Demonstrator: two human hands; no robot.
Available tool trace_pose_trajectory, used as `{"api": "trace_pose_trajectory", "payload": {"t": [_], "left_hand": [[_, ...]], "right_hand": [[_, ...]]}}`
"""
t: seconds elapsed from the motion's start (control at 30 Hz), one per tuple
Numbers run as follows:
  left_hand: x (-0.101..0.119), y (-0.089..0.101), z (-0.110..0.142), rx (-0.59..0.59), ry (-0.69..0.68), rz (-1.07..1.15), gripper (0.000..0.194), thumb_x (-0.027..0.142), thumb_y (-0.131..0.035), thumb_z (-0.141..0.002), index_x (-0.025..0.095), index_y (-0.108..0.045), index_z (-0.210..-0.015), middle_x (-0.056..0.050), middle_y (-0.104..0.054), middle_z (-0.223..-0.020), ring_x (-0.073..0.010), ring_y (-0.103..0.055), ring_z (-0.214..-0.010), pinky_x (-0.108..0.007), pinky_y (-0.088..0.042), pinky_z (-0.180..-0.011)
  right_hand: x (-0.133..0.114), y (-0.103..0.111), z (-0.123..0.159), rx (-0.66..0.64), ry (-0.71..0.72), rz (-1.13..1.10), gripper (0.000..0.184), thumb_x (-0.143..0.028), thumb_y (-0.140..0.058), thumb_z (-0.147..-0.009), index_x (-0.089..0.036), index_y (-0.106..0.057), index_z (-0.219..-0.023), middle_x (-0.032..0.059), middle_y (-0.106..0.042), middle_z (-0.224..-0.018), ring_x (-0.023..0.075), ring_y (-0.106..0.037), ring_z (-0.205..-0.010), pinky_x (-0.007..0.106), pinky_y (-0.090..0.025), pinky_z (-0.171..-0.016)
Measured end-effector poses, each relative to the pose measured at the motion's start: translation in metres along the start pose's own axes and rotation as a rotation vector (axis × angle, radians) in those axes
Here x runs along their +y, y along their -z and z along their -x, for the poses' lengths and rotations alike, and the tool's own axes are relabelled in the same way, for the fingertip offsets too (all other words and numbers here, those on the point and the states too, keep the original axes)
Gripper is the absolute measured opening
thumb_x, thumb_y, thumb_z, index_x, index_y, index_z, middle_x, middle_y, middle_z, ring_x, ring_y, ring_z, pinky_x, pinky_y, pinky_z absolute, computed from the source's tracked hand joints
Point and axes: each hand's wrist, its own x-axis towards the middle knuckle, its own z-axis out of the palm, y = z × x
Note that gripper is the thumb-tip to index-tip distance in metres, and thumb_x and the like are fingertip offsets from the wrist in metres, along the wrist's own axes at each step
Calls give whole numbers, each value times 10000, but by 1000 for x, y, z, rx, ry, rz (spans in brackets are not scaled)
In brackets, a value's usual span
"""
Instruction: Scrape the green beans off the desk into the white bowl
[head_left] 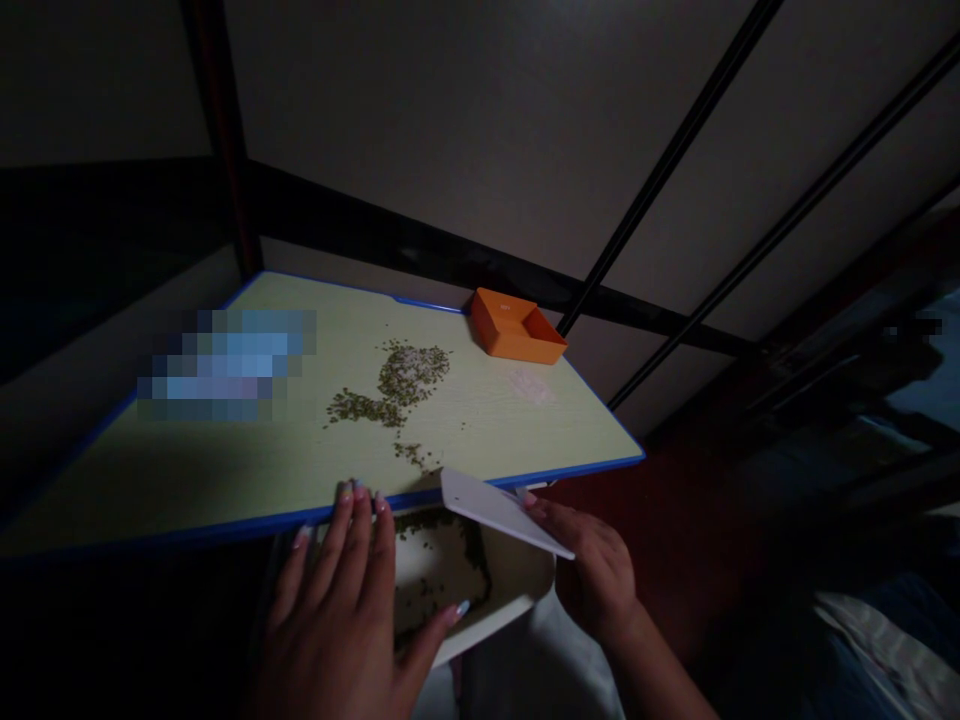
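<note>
A: Where do the seeds (412, 375) lie from the 2 hands?

B: Straight ahead, on the desk (525, 440), past its blue near edge. The main patch slants, its long axis running from lower left to upper right, and a thin trail lies between it and that edge. More seeds are in the tray (521, 580), just below the edge.

A: Which hand is nearer?

B: The left hand (337, 610), by its fingertips. The card (499, 512) reaches closer to the trail, though: its far corner is just beside the last seeds.

A: And the pose of each?

B: The left is palm down and loose, 4 fingers stretched toward the patch, tips at the desk's edge, thumb spread over the tray. I see nothing in its grasp. The right hand (600, 570) pinches the card by its right part, back of the hand up, forearm slanting in from the lower right. The card tilts, its long side running from the edge down across the tray.
</note>
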Motion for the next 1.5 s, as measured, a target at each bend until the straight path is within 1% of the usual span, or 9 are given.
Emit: {"api": "trace_pose_trajectory", "payload": {"t": [0.2, 0.37, 0.53, 0.63, 0.83, 0.93, 1.1, 1.3, 1.5], "left_hand": [[0, 1, -1, -7, -11, 1, 923, 706, -352, -896, -57, -405, -1413, -325, -478, -1462, -423, -418, -1390, -553, -271, -1116], [1, 2, 0, 3, -15, 7, 932, 714, -328, -899, -75, -436, -1384, -337, -479, -1454, -434, -421, -1381, -561, -273, -1107], [0, 1, -2, 8, -26, 6, 931, 712, -298, -910, -86, -460, -1362, -347, -508, -1420, -445, -458, -1345, -564, -282, -1093], [0, 0, -3, 15, -21, 12, 927, 708, -291, -913, -82, -446, -1374, -345, -507, -1423, -446, -459, -1345, -564, -280, -1097], [-1, -2, 0, 19, -21, 9, 918, 688, -302, -910, -63, -362, -1433, -346, -501, -1428, -447, -444, -1360, -574, -267, -1111], [-1, -2, 0, 15, -23, 12, 914, 675, -312, -910, -58, -321, -1457, -344, -502, -1428, -447, -445, -1358, -570, -264, -1111], [-1, -3, -1, 21, -20, 19, 910, 661, -304, -916, -70, -318, -1456, -353, -493, -1428, -455, -434, -1359, -579, -269, -1104], [-2, -2, -2, 30, -34, 20, 935, 679, -298, -912, -78, -307, -1460, -359, -510, -1406, -459, -462, -1330, -585, -283, -1089], [-1, -3, -2, 21, -32, 13, 932, 675, -300, -914, -67, -278, -1477, -357, -510, -1409, -464, -454, -1338, -594, -295, -1081]], "right_hand": [[0, -4, -3, -36, -45, -2, 462, -32, -454, -914, -149, -555, -1349, 164, -782, -1049, 223, -763, -995, 319, -643, -820], [1, -7, -7, -70, -28, -15, 464, -46, -464, -897, -143, -557, -1341, 167, -775, -1084, 230, -757, -1015, 324, -642, -818], [-4, -11, -16, -133, -5, 68, 460, -47, -429, -906, -125, -552, -1342, 162, -776, -1085, 248, -766, -985, 341, -653, -767], [-10, -15, -22, -153, 12, 129, 480, -42, -414, -906, -115, -537, -1365, 165, -773, -1095, 248, -767, -977, 338, -655, -726], [-20, -19, -29, -193, 20, 226, 567, -32, -412, -888, -88, -456, -1450, 185, -759, -1128, 265, -764, -983, 355, -655, -730], [-21, -19, -30, -190, 6, 251, 547, -33, -422, -886, -69, -485, -1428, 198, -759, -1117, 280, -769, -952, 369, -657, -703], [-19, -19, -27, -212, -18, 271, 509, -35, -446, -877, -45, -547, -1375, 224, -753, -1106, 298, -768, -929, 391, -655, -684], [-17, -20, -26, -207, -37, 331, 461, -50, -455, -869, -77, -591, -1309, 196, -762, -1104, 273, -769, -913, 359, -654, -687], [-14, -19, -27, -230, -45, 343, 530, -14, -443, -814, -82, -583, -1320, 191, -759, -1118, 265, -769, -931, 350, -654, -706]]}}
